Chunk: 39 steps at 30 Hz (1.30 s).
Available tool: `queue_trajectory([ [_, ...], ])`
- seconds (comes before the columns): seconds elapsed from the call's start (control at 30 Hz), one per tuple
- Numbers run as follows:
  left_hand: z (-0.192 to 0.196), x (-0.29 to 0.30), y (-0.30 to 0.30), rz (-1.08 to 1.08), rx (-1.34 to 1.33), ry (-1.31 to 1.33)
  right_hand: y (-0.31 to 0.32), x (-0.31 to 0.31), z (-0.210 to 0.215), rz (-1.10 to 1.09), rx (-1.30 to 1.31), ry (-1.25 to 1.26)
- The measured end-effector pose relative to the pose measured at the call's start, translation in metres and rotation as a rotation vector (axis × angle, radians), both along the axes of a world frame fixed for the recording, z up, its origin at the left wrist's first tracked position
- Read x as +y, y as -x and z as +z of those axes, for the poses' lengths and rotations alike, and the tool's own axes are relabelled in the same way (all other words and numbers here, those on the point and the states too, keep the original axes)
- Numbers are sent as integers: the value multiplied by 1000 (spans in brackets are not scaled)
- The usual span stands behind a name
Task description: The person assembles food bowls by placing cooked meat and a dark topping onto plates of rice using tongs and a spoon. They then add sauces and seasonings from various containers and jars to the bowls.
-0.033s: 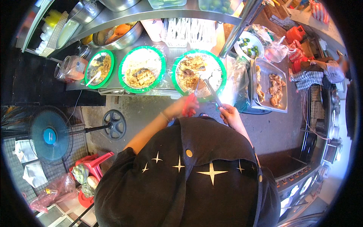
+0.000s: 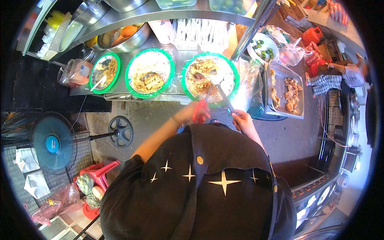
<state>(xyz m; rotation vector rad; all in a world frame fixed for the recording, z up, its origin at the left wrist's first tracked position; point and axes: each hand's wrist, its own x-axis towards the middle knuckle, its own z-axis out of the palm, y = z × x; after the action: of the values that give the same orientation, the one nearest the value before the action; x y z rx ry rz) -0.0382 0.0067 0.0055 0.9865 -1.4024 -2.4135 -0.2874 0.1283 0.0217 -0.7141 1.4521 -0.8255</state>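
Left hand [image 2: 191,114] is stretched forward, fingers closed around red-handled scissors [image 2: 202,107]. Right hand [image 2: 241,120] is raised beside it, gripping probably tongs [image 2: 225,98] over the green-rimmed plate [image 2: 232,70] on the worktop [image 2: 160,95].

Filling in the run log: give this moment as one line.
left hand: holds red-handled scissors | right hand: holds metal tongs | both tools over right green-rimmed plate of food

From above I see my left hand [image 2: 191,114] gripping red-handled scissors [image 2: 202,109] and my right hand [image 2: 243,122] holding metal tongs [image 2: 225,99], both tools reaching at twelve o'clock into a green-rimmed plate [image 2: 210,78] of fried food on the tabletop [image 2: 156,42]. Two more green-rimmed plates [image 2: 150,73] sit at ten o'clock.
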Motion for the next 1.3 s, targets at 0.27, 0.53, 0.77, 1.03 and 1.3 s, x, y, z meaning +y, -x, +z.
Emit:
queue_trajectory([
  [0.27, 13, -5, 2, -66, -48, -49, 3, 1, -17, -106, 70, 20],
  [0.53, -5, -2, 11, -262, -89, 213, 4, 1, 17, -174, -128, 62],
  [0.77, 10, 0, 16, -113, -52, 250, -5, 0, 22, -141, -128, 31],
  [1.03, 3, 2, 6, -135, -3, 179, 4, 1, 17, -93, -103, 2],
  [1.3, -17, 0, 0, -195, -33, 141, 10, 3, 7, -1, -21, -49],
])
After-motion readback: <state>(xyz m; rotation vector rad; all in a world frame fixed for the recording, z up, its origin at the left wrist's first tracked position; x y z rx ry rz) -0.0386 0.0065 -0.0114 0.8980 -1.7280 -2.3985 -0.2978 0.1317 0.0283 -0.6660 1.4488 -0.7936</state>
